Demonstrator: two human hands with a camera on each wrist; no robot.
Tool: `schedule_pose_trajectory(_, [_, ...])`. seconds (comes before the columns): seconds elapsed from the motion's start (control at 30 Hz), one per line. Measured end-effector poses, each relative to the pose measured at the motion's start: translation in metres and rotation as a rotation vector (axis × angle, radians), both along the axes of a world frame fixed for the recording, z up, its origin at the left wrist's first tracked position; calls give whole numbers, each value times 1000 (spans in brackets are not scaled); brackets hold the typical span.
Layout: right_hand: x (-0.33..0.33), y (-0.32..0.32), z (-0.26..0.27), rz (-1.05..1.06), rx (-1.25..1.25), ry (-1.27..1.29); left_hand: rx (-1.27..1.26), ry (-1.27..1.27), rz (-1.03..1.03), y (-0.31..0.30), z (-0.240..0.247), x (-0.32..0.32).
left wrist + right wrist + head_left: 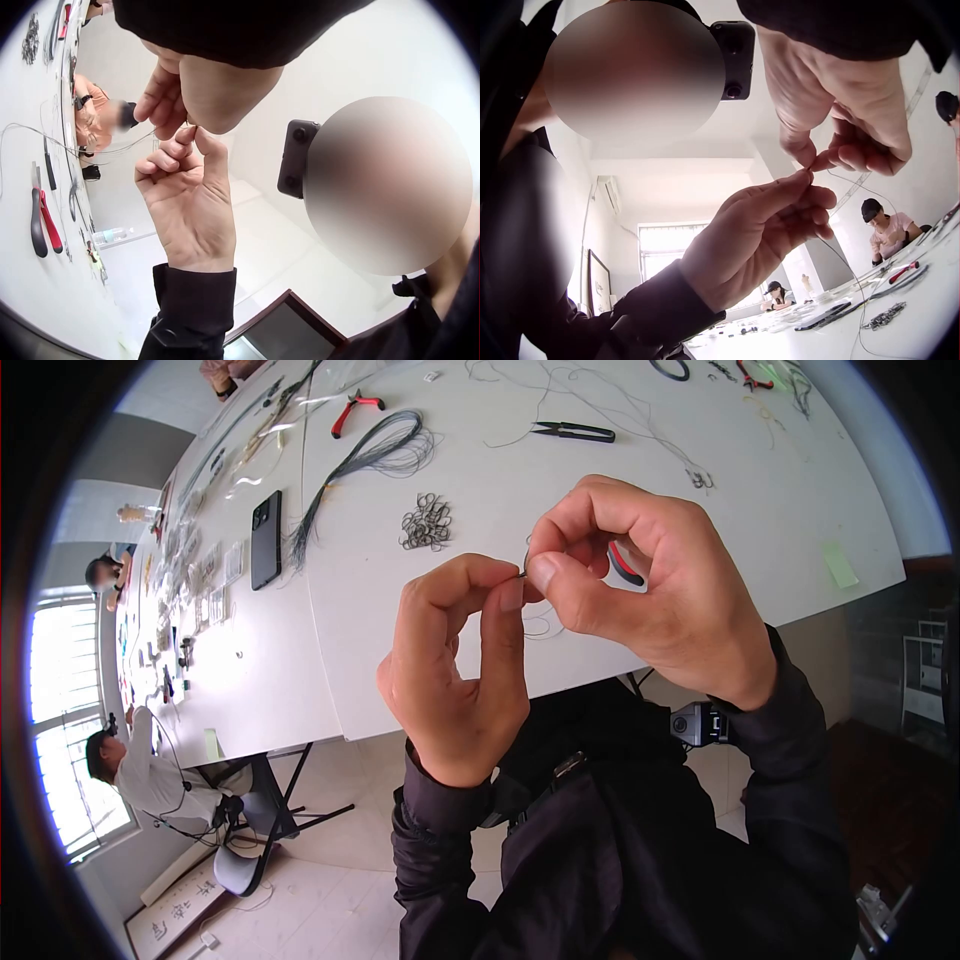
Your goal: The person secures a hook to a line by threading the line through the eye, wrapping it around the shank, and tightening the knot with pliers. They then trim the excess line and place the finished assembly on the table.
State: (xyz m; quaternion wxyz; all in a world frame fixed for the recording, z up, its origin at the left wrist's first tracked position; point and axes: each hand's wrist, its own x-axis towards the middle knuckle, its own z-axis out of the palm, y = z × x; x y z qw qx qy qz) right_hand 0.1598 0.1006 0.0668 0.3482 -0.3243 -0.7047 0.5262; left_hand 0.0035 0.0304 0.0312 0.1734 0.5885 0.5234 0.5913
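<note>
The left hand (pixel 455 670) pinches a small dark piece (pixel 521 574) between thumb and forefinger, in the air over the white table (pixel 345 630). The right hand (pixel 655 580) is just beside it, also narrow, and its thumb and forefinger pinch a thin line (pixel 861 285), of which one part reaches down to the table. Beyond the hands lies a pile of curved bits (pixel 427 522); the pliers (pixel 626 565) are partly hidden behind the right hand
</note>
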Motion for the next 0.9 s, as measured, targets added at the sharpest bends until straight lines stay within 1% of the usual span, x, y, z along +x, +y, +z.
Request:
schedule_pose_trajectory(0.1, [-1, 0, -3, -11, -14, 20, -28, -21, -9, 0, 1, 0])
schedule_pose_trajectory(0.3, [1, 0, -6, -26, 195, -11, -55, -72, -19, -1, 2, 2])
schedule_pose_trajectory(0.4, [2, -1, 0, -6, 46, -3, -21, -85, 11, 0, -1, 3])
schedule_pose_trajectory(0.47, [2, 1, -6, 21, -44, 81, 19, -108, 30, 2, -2, 5])
schedule_pose_trajectory(0.5, [2, 2, -8, 34, -89, 123, 14, -50, 31, 1, -1, 5])
schedule_pose_trajectory(0.57, [2, 4, -5, 67, -170, 84, 3, 65, 31, -2, 1, 3])
schedule_pose_trajectory(0.67, [4, 4, 0, 104, -268, 76, 122, 167, 127, 4, -4, 4])
schedule_pose_trajectory(0.7, [4, 4, 0, 114, -298, 82, 125, 162, 133, 5, -4, 4])
schedule_pose_trajectory(0.8, [4, 3, -3, 119, -314, 128, 130, 161, 138, 5, -5, 5])
schedule_pose_trajectory(0.87, [4, 3, -3, 112, -291, 100, 131, 180, 124, 5, -3, 5])
schedule_pose_trajectory(0.9, [4, 3, -3, 108, -279, 86, 103, 149, 114, 4, -3, 5])
